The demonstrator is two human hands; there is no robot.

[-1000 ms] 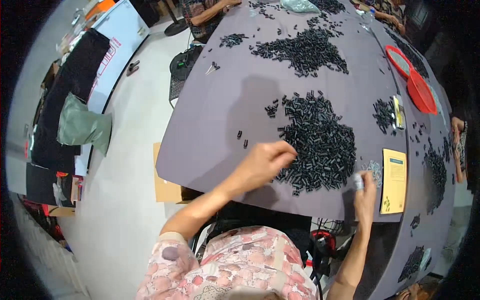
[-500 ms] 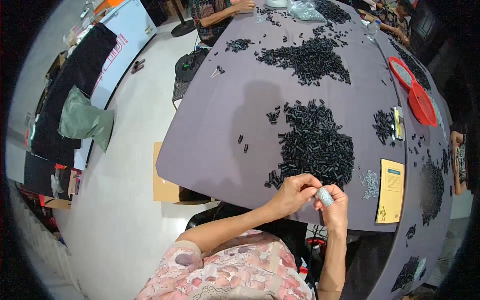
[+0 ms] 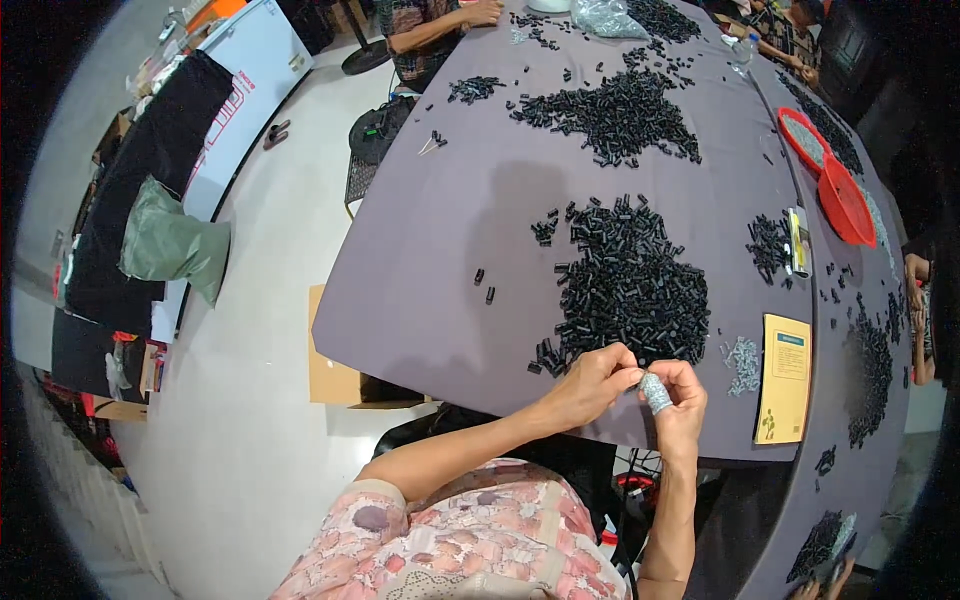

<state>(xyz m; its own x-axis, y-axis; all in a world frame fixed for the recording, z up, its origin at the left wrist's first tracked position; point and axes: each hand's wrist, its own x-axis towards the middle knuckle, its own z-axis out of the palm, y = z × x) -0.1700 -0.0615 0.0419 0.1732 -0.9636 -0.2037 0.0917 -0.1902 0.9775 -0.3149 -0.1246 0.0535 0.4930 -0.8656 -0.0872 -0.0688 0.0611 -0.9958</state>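
My left hand (image 3: pixel 592 388) and my right hand (image 3: pixel 684 412) meet over the near edge of a large pile of small black cylindrical pieces (image 3: pixel 635 290). The fingertips of both are pinched close together; anything between them is too small or hidden to make out. A speckled grey-white wrap (image 3: pixel 656 393) covers one digit of my right hand. To the right of the pile lies a small heap of pale grey pieces (image 3: pixel 741 366), next to a yellow booklet (image 3: pixel 782 380). Two loose black pieces (image 3: pixel 485 286) lie left of the pile.
More black pieces (image 3: pixel 620 115) are heaped farther back on the grey-covered table (image 3: pixel 400 290). Two red baskets (image 3: pixel 846 205) stand at the right, one with pale pieces. Other people's hands (image 3: pixel 482 13) show at the table's edges. An open cardboard box (image 3: pixel 332 360) sits below the left edge.
My right hand has shifted slightly right, and the wrapped digit is tilted differently. My left hand stays pinched near it. Another person's hand has come in at the lower right.
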